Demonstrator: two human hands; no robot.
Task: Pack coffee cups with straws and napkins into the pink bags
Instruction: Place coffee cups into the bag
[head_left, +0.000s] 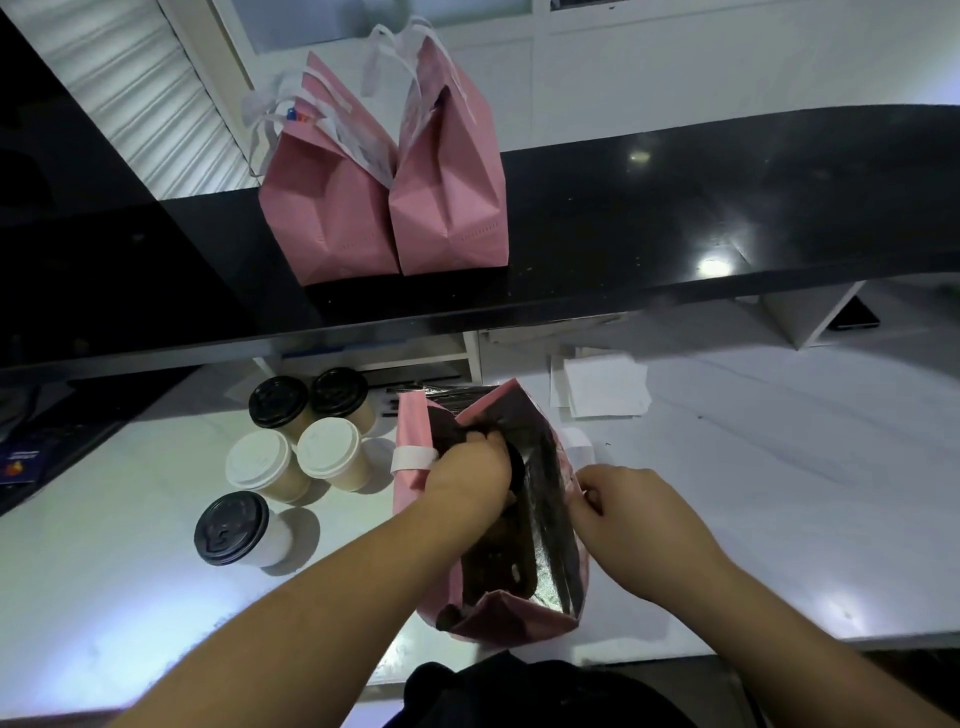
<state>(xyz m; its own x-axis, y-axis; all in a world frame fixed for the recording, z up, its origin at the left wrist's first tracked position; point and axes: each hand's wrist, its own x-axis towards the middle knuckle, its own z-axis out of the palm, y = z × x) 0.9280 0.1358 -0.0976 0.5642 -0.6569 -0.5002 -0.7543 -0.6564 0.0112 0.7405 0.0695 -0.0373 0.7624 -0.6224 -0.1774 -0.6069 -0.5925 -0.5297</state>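
Note:
An open pink bag (413, 431) with a dark foil lining stands on the white counter in front of me. My left hand (470, 475) reaches down into its mouth and grips a black-lidded cup (517, 467), mostly hidden by my fingers. My right hand (618, 501) pinches the bag's right rim and holds it apart. Left of the bag stand several coffee cups: two with white lids (258, 460) (329, 448) and three with black lids (231, 527) (278, 401) (338, 391). White napkins (605, 387) lie behind the bag. I see no straws.
Two pink bags (332, 218) (452, 176) with white handles stand side by side on the raised black ledge (675, 218). A dark surface (57, 441) borders the counter at the left. A dark garment (519, 691) shows at the bottom edge.

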